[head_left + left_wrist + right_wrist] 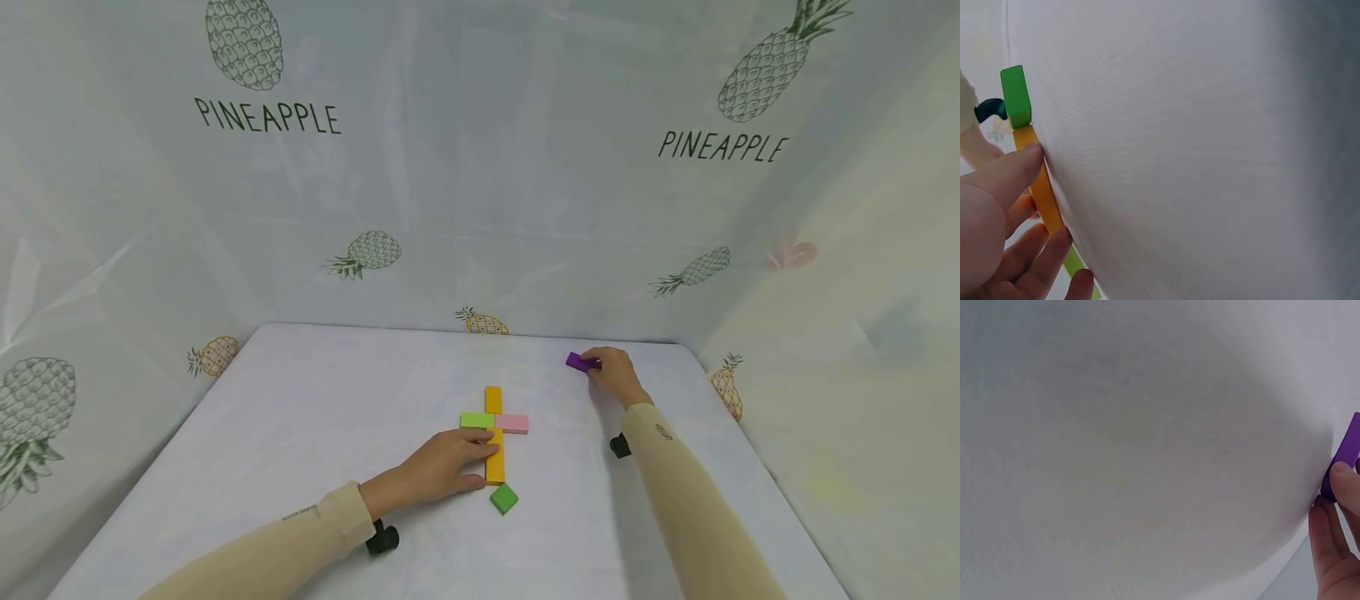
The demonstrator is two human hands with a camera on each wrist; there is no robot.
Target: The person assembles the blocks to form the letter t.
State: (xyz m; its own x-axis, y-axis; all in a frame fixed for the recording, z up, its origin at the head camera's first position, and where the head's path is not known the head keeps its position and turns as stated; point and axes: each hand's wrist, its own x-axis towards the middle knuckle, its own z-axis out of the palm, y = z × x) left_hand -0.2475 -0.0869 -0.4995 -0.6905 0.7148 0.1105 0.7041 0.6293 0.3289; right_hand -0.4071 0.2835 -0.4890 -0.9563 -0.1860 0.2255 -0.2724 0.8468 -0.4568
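A long orange block [495, 468] lies on the white table, with a small orange block [493, 399] in line beyond it. Between them, side by side, are a light green block [477, 420] and a pink block [512, 424]. My left hand [442, 465] rests along the long orange block, its thumb near the close end and its other fingers reaching over the block and toward the light green one. A green block [504, 499] sits turned at an angle by that close end. Far right, my right hand [617, 372] pinches a purple block [577, 362] between thumb and fingers.
A white cloth [480, 167] printed with pineapples hangs behind the table and down both sides. The table's far edge runs just beyond the purple block. Dark wrist-worn devices show under both sleeves.
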